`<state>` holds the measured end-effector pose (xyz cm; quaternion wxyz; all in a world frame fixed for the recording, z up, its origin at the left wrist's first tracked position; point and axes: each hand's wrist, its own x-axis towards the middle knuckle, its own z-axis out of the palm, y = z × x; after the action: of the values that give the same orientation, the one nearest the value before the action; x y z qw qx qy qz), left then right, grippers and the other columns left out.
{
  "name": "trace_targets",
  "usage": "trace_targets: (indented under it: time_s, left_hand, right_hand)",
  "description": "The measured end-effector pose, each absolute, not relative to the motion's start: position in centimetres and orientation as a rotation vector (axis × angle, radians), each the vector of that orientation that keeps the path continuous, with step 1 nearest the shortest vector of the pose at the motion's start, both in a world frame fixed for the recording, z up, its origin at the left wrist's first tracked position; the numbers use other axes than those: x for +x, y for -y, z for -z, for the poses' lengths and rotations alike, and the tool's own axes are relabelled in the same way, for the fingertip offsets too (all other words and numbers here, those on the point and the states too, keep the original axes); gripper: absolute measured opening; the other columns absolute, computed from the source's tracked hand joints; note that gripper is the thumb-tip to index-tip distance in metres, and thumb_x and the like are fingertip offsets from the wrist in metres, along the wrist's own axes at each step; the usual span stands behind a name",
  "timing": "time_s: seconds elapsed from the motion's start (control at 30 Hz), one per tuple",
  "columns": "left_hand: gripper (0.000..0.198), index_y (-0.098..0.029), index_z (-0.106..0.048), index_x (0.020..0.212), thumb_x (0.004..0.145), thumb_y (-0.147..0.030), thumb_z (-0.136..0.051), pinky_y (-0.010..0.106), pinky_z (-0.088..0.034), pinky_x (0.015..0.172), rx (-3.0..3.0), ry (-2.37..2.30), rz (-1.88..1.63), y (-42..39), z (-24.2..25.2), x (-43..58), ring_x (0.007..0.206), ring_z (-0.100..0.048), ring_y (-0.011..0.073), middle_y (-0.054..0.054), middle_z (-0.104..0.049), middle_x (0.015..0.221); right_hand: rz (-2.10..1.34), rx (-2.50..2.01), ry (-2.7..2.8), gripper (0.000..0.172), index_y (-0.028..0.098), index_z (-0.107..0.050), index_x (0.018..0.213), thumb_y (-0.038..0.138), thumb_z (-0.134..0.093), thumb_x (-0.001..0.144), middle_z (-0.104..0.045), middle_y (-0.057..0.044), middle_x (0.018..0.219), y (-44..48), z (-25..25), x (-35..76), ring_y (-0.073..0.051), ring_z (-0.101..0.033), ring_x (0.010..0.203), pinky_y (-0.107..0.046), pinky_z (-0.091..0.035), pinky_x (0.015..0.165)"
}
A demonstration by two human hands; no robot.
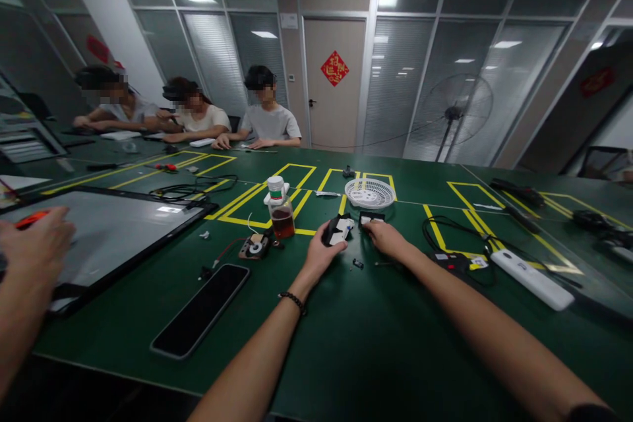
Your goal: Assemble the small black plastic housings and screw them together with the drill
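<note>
My left hand (321,249), with a beaded bracelet at the wrist, is closed around a small black-and-white device part (341,229). Just right of it, my right hand (386,237) pinches a small dark piece with a pale face (372,217). A narrow gap separates the two pieces, which are too small to identify. Below and between the hands, a tiny black part (357,264) lies on the green table (346,356). Beyond my hands stands a white perforated plastic basket (370,193).
Left of my hands are a bottle of reddish-brown liquid (283,221), a small motor (254,246) and a phone (200,311). A white power strip (531,279) with cables lies right. A co-worker's hand (37,244) reaches over a large panel (109,231); several people sit opposite.
</note>
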<state>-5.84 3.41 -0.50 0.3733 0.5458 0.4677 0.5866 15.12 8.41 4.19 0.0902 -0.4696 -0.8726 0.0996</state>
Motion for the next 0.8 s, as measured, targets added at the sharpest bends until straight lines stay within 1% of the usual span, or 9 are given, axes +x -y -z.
trace_targets:
  time_s: [0.07,0.2,0.27,0.33,0.4,0.5,0.63,0.8]
  left_hand:
    - [0.070,-0.020,-0.051,0.129,0.065,-0.025,-0.079,0.039,-0.041,0.100,1.407,-1.163,-1.485,-3.4,0.7,-5.7,0.113,-0.057,0.0234,0.010,-0.060,0.126]
    - [0.069,-0.020,-0.050,0.130,0.066,-0.022,-0.077,0.038,-0.041,0.100,1.394,-1.130,-1.466,-3.7,1.1,-5.6,0.114,-0.057,0.0228,0.010,-0.059,0.127]
    - [0.069,-0.020,-0.051,0.130,0.066,-0.022,-0.077,0.038,-0.041,0.101,1.392,-1.143,-1.465,-3.9,1.2,-5.5,0.114,-0.057,0.0230,0.010,-0.059,0.127]
    - [0.070,-0.020,-0.051,0.130,0.066,-0.022,-0.077,0.039,-0.040,0.101,1.398,-1.151,-1.464,-3.9,1.3,-5.4,0.115,-0.056,0.0232,0.010,-0.059,0.127]
    - [0.070,-0.020,-0.050,0.130,0.066,-0.022,-0.077,0.039,-0.040,0.101,1.406,-1.148,-1.459,-4.0,1.3,-5.4,0.116,-0.056,0.0232,0.009,-0.059,0.128]
    - [0.068,-0.020,-0.051,0.130,0.067,-0.022,-0.076,0.039,-0.041,0.100,1.406,-1.148,-1.444,-3.8,1.0,-5.3,0.114,-0.056,0.0232,0.009,-0.059,0.127]
    - [0.067,-0.020,-0.051,0.130,0.068,-0.023,-0.075,0.038,-0.042,0.099,1.397,-1.141,-1.418,-3.5,0.7,-4.9,0.113,-0.057,0.0235,0.009,-0.060,0.126]
    - [0.068,-0.020,-0.051,0.130,0.067,-0.022,-0.076,0.037,-0.042,0.098,1.385,-1.099,-1.381,-3.3,0.6,-4.3,0.113,-0.057,0.0233,0.008,-0.060,0.125]
  right_hand:
    - [-0.211,-1.436,2.590,0.035,0.011,-0.056,0.124,0.009,-0.042,0.092,-0.060,-0.018,0.121,-8.9,-3.9,14.4,-0.024,-0.056,0.110,-0.030,-0.039,0.091]
    - [-0.090,-1.463,2.614,0.027,0.012,-0.063,0.111,0.014,-0.043,0.094,-0.064,-0.019,0.111,-9.4,-3.2,13.0,-0.025,-0.059,0.103,-0.030,-0.042,0.086]
    - [-0.045,-1.468,2.616,0.026,0.011,-0.065,0.106,0.015,-0.042,0.094,-0.063,-0.020,0.111,-9.7,-2.9,12.6,-0.027,-0.058,0.104,-0.031,-0.042,0.087]
    - [-0.013,-1.473,2.611,0.026,0.010,-0.064,0.106,0.015,-0.040,0.095,-0.061,-0.021,0.113,-10.0,-2.7,12.5,-0.027,-0.056,0.106,-0.032,-0.042,0.088]
    - [-0.002,-1.467,2.616,0.026,0.010,-0.062,0.106,0.014,-0.039,0.095,-0.061,-0.021,0.112,-10.2,-2.6,12.6,-0.027,-0.055,0.106,-0.032,-0.041,0.089]
    - [-0.016,-1.422,2.657,0.025,0.011,-0.062,0.104,0.014,-0.039,0.096,-0.062,-0.018,0.108,-9.9,-2.7,13.0,-0.024,-0.056,0.102,-0.031,-0.041,0.088]
    - [-0.048,-1.326,2.726,0.023,0.012,-0.063,0.100,0.016,-0.042,0.096,-0.062,-0.016,0.104,-8.0,-3.0,13.9,-0.023,-0.057,0.095,-0.029,-0.042,0.083]
    - [-0.066,-1.182,2.769,0.022,0.014,-0.065,0.100,0.014,-0.044,0.093,-0.063,-0.014,0.102,-5.1,-2.9,15.3,-0.023,-0.057,0.093,-0.029,-0.041,0.077]
